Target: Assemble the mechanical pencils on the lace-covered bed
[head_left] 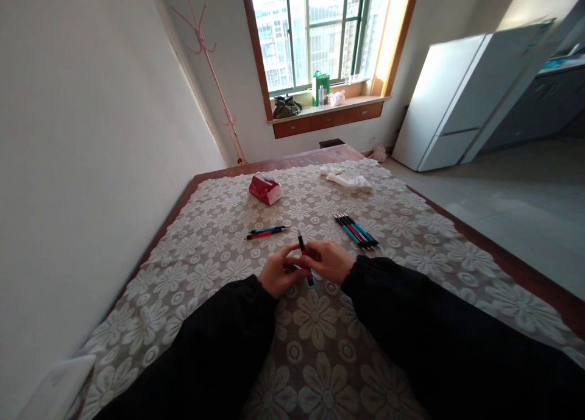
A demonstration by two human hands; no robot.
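A red and black mechanical pencil [301, 243] stands tilted between my two hands, its metal tip pointing away from me. The fingers of my left hand [280, 271] close on its barrel from the left. From the other side, my right hand [331, 261] pinches the same pencil, and the fingers hide most of its red middle. Beyond my left hand lie two more pencils, a blue one [267, 229] and a red one [265, 234], side by side. To the right of my right hand, several blue and red pencils [355, 231] lie in a row, tips away from me.
A patterned lace cloth [316, 317] covers the wooden table [507, 267]. Farther back are a red tissue pack [264, 189] and a white plastic bag [350, 180]. A white flat object [59, 386] is at the lower left. The wall runs along the left side.
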